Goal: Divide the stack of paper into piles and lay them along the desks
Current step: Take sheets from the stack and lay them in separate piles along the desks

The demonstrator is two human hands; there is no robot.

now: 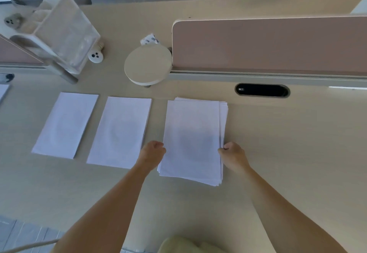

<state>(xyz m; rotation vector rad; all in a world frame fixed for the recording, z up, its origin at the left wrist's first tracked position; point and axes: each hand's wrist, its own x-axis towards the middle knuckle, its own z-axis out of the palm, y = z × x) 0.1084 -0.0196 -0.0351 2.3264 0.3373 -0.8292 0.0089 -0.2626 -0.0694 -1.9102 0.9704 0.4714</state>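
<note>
Your fingers are curled in on both sides of the thick white paper stack (193, 141): the left hand (154, 151) sits loosely fisted at the stack's left edge, touching it, though you cannot tell from here whether the fingertips have slid under any sheets; the right hand (233, 153) pinches the right edge, thumb on top, fingers tucked beneath a few leaves.

Working left to right across the pale wooden desk (297, 153): a corner of another white sheet (3, 91) shows at the far left edge, then the first thin white pile (65, 125) lies flat, then the second thin white pile (120, 132) just beside it, a narrow strip of desk between them. Next comes the remaining stack, close to the second pile and under your hands, its right edges fanned and uneven. Behind it stand a round beige stand (148, 66) and the pink desk divider (268, 46); desk to the right of the stack is bare.

The paper looks light, limp and slippery sheet on sheet, so a small batch will likely sag and slide if held at one edge. Take hold at the two long edges near the middle, thumbs above and fingers below, and lift level. The fanned right edge is probably the easiest place to split off a batch.
</note>
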